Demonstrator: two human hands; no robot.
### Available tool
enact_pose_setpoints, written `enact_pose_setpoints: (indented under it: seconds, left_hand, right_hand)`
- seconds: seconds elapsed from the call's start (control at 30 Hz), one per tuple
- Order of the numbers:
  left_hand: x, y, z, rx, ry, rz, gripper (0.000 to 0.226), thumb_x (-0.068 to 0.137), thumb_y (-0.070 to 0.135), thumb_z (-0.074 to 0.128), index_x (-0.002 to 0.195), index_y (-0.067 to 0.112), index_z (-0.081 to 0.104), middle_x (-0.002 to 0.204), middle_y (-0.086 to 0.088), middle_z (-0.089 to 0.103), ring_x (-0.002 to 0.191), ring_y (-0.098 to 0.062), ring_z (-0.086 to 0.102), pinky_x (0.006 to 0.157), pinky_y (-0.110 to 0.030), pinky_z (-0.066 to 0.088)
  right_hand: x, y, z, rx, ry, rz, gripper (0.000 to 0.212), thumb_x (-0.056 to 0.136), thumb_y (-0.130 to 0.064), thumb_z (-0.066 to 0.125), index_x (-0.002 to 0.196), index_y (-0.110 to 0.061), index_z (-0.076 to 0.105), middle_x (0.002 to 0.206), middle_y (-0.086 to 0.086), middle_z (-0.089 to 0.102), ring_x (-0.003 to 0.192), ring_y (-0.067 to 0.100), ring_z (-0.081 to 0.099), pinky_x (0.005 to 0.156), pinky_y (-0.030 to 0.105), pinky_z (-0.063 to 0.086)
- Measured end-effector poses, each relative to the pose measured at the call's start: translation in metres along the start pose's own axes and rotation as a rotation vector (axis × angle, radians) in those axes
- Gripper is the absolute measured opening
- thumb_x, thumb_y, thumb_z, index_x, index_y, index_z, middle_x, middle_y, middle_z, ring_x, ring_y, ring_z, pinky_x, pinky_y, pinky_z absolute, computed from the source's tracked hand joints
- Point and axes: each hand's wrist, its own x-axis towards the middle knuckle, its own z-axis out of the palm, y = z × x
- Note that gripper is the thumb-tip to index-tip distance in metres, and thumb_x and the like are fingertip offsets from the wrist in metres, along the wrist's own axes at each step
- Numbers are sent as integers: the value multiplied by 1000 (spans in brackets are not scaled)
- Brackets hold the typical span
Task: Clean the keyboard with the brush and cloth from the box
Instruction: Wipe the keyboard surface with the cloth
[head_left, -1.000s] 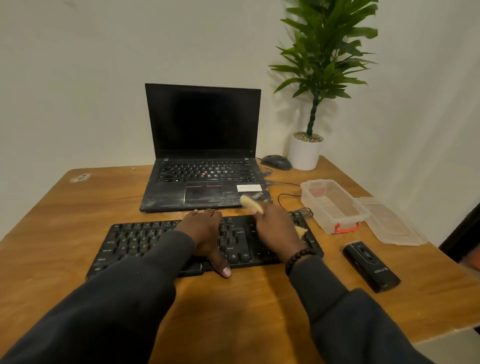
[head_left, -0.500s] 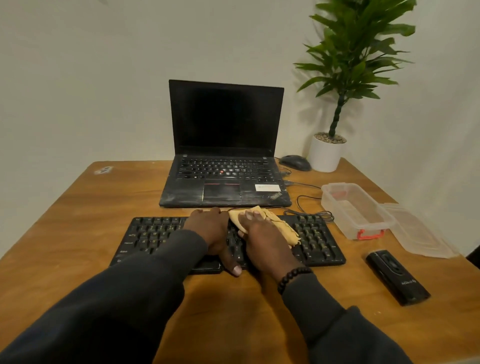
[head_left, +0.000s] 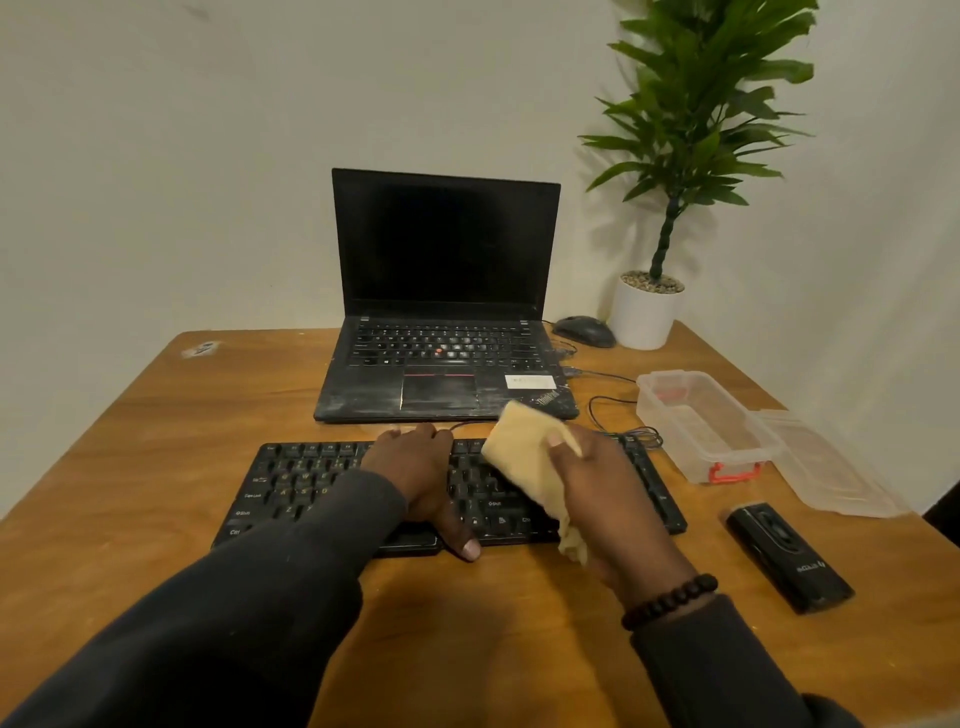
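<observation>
A black keyboard (head_left: 291, 483) lies across the wooden table in front of me. My left hand (head_left: 421, 478) rests flat on its middle, fingers at the far edge and thumb over the near edge. My right hand (head_left: 602, 499) holds a yellow cloth (head_left: 530, 457) over the keyboard's right half, thumb pressed on top of the cloth; one end of the cloth hangs down past the keyboard's near edge. The clear plastic box (head_left: 701, 421) with a red latch stands open to the right. No brush is visible.
An open black laptop (head_left: 447, 332) sits just behind the keyboard. The box's lid (head_left: 831, 467) lies right of the box. A black rectangular device (head_left: 787, 556) lies near the right front. A mouse (head_left: 584, 331), cables and a potted plant (head_left: 649, 312) stand at the back right.
My right hand has swept the cloth left and back right across the keyboard, and the cloth now sits more bunched and raised. My left hand has stayed on the keyboard.
</observation>
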Motion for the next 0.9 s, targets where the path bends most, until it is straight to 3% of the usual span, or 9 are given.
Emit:
enact_pose_setpoints:
  seconds: [0.13, 0.23, 0.37, 0.47, 0.53, 0.63, 0.7, 0.8, 0.9]
  left_hand:
    - [-1, 0, 0, -22, -10, -6, 126, 52, 66, 86, 152, 16, 26, 153, -6, 35, 141, -32, 31, 116, -47, 27]
    - [1, -1, 2, -1, -3, 10, 126, 53, 67, 85, 151, 15, 26, 153, -7, 36, 140, -31, 34, 116, -43, 27]
    - [7, -1, 4, 28, 18, 17, 122, 57, 63, 85, 152, 13, 26, 153, -8, 36, 139, -29, 36, 116, -42, 26]
    - [9, -1, 3, 46, 30, 21, 113, 64, 58, 84, 151, 13, 28, 152, -9, 37, 138, -28, 38, 116, -41, 27]
    - [7, -2, 3, 37, 28, 26, 117, 59, 62, 85, 150, 13, 29, 150, -8, 39, 137, -29, 39, 116, -42, 28]
    - [3, -4, 5, -25, 13, 14, 127, 49, 69, 86, 149, 16, 29, 150, -7, 40, 137, -31, 38, 116, -45, 31]
    - [3, -4, 4, -22, 5, 9, 130, 48, 69, 85, 151, 15, 27, 152, -8, 38, 138, -31, 36, 117, -46, 30]
    - [2, -2, 3, 1, 19, 22, 124, 56, 65, 85, 151, 13, 26, 153, -9, 36, 139, -30, 36, 118, -43, 27]
    - [2, -3, 4, -2, 51, 37, 115, 61, 61, 85, 149, 13, 29, 149, -8, 39, 135, -28, 40, 116, -41, 28]
  right_hand:
    - [5, 10, 13, -262, 360, -78, 41, 102, -23, 43, 143, -20, 45, 128, 2, 60, 119, 19, 55, 92, 32, 48]
    - [-14, 33, 56, -598, 152, -281, 48, 98, -12, 42, 146, -17, 39, 150, 5, 41, 140, 19, 33, 117, 31, 22]
    - [-34, 31, 71, -642, 13, -295, 55, 97, -14, 42, 150, -17, 30, 159, 4, 23, 148, 16, 14, 117, 26, 2]
    - [-48, 21, 58, -616, -61, -311, 49, 102, -15, 40, 149, -25, 32, 157, -2, 30, 144, 13, 25, 113, 24, 21]
    - [-49, 14, 40, -511, -80, -313, 39, 104, -24, 40, 142, -29, 44, 138, -4, 54, 117, 11, 51, 87, 20, 38]
    - [-35, 8, 12, -295, 29, -146, 34, 103, -28, 43, 135, -26, 53, 107, -6, 64, 85, 5, 50, 64, 15, 40]
    - [-32, 10, 13, -431, 146, -190, 34, 102, -23, 45, 136, -25, 50, 105, -6, 64, 87, 8, 56, 66, 17, 47]
    - [-56, 19, 52, -635, 3, -261, 46, 99, -15, 46, 144, -25, 38, 132, -1, 57, 117, 14, 54, 97, 27, 46]
    - [-60, 14, 53, -420, 0, -150, 36, 103, -24, 41, 138, -26, 45, 117, -2, 64, 93, 8, 62, 71, 15, 51]
